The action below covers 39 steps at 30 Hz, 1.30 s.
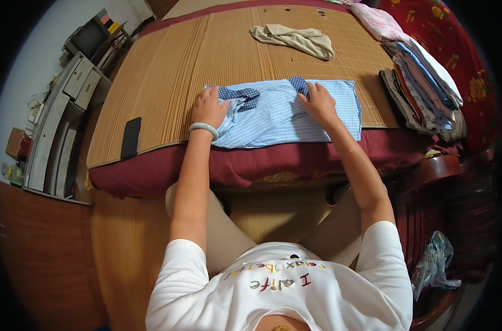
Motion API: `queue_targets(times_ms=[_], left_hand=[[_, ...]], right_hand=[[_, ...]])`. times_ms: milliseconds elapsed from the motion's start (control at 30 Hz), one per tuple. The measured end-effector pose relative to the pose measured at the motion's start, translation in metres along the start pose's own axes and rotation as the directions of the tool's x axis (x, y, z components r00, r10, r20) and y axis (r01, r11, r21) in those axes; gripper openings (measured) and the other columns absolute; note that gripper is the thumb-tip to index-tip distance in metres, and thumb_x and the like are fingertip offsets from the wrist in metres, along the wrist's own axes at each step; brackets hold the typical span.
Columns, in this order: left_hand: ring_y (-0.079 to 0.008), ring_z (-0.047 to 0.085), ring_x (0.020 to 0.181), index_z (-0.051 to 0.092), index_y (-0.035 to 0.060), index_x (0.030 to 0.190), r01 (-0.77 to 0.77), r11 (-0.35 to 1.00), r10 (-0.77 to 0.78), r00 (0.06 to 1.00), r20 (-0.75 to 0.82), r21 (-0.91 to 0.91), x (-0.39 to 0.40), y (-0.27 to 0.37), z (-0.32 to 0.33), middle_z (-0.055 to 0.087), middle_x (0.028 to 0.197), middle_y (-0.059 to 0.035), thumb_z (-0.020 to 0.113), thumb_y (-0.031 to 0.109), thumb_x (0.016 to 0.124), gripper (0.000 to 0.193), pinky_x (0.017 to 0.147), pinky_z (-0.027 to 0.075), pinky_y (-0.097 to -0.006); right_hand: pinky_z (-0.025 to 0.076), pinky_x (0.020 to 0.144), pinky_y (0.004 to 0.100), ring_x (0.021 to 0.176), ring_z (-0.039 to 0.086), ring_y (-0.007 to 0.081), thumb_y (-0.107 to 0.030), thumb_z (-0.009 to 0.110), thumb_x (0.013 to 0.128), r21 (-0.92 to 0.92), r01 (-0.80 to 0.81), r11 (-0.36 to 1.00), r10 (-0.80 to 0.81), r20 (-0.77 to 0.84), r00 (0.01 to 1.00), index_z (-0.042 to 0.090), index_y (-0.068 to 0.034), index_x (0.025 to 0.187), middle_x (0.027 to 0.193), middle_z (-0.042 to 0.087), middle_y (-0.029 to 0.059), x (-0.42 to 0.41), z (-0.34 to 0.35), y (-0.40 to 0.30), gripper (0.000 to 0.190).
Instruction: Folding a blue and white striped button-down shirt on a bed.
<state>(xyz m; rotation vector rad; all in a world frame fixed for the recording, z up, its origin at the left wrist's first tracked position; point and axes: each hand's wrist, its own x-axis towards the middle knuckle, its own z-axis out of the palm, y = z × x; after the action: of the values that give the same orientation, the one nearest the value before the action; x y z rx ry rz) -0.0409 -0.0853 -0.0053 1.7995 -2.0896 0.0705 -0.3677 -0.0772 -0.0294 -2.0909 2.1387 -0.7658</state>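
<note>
A light blue striped shirt (271, 120) with dark blue dotted trim lies folded lengthwise on a bamboo mat (172, 74), close to the bed's front edge. My left hand (210, 106), with a pale bangle at its wrist, rests on the shirt's left end beside the dotted collar. Toward the right part, my right hand (319, 103) lies on the cloth, its fingertips by a second dotted patch. Both hands are spread over the fabric; neither plainly grips it.
A crumpled beige garment (294, 39) lies farther back. Folded clothes (424, 87) are stacked at the right, near a pink-and-white bundle (379, 22). A black phone (131, 138) lies on the mat's left front corner. A wooden chair (439, 167) with a plastic bag (435, 262) stands at the lower right.
</note>
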Motion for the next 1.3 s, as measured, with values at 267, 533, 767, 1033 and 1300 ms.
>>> queue_targets(times_ms=[267, 533, 767, 1033, 1300], left_hand=[[-0.0374, 0.011, 0.151, 0.025, 0.0175, 0.156, -0.018, 0.969, -0.050, 0.962, 0.270, 0.246, -0.009, 0.012, 0.021, 0.011, 0.165, -0.0129, 0.036, 0.052, 0.100, 0.066, 0.118, 0.016, -0.0578], [-0.0357, 0.010, 0.152, 0.021, 0.0212, 0.158, 0.016, 0.986, -0.066, 0.951, 0.302, 0.165, -0.010, 0.012, 0.020, 0.007, 0.166, -0.0096, 0.033, 0.054, 0.100, 0.068, 0.120, 0.012, -0.0551], [-0.0343, 0.013, 0.151, 0.025, 0.0220, 0.157, 0.050, 0.989, -0.090, 0.949, 0.301, 0.137, -0.013, 0.015, 0.010, 0.009, 0.166, -0.0077, 0.039, 0.053, 0.099, 0.067, 0.120, 0.013, -0.0542], [-0.0384, 0.020, 0.148, 0.044, 0.0130, 0.147, -0.110, 0.992, 0.109, 0.994, 0.012, 0.056, -0.016, 0.049, 0.001, 0.030, 0.159, -0.0162, 0.056, 0.045, 0.094, 0.062, 0.116, 0.016, -0.0622], [-0.0337, 0.023, 0.148, 0.046, 0.0153, 0.145, -0.469, 0.883, 0.468, 0.883, 0.042, 0.022, -0.035, 0.110, 0.024, 0.036, 0.156, -0.0135, 0.052, 0.048, 0.096, 0.060, 0.116, 0.016, -0.0614]], right_hand=[[0.021, 0.116, 0.0578, 0.146, 0.030, 0.0301, -0.053, 0.047, 0.097, -0.131, 0.302, 0.944, -0.303, 0.013, 0.953, 0.044, -0.013, 0.147, 0.155, 0.036, 0.0153, -0.017, 0.019, -0.032, 0.064], [0.017, 0.120, 0.0498, 0.148, 0.026, 0.0275, -0.058, 0.036, 0.099, -0.148, 0.284, 0.947, -0.258, 0.176, 0.950, 0.039, -0.015, 0.150, 0.159, 0.032, 0.0117, -0.019, 0.010, 0.002, 0.067], [0.017, 0.118, 0.0570, 0.148, 0.026, 0.0303, -0.059, 0.041, 0.097, -0.212, -0.032, 0.977, 0.055, 0.105, 0.993, 0.038, -0.014, 0.151, 0.157, 0.033, 0.0150, -0.018, -0.021, 0.075, 0.070], [0.047, 0.096, 0.0511, 0.118, 0.059, 0.0355, -0.040, 0.072, 0.084, -0.293, -0.355, 0.888, 0.304, -0.206, 0.930, 0.063, -0.004, 0.116, 0.118, 0.065, 0.0170, -0.025, -0.070, 0.107, 0.049], [0.053, 0.087, 0.0445, 0.107, 0.067, 0.0373, -0.042, 0.076, 0.078, -0.095, -0.549, 0.831, 0.557, 0.149, 0.817, 0.070, 0.002, 0.105, 0.110, 0.069, 0.0251, -0.003, -0.076, 0.121, 0.053]])
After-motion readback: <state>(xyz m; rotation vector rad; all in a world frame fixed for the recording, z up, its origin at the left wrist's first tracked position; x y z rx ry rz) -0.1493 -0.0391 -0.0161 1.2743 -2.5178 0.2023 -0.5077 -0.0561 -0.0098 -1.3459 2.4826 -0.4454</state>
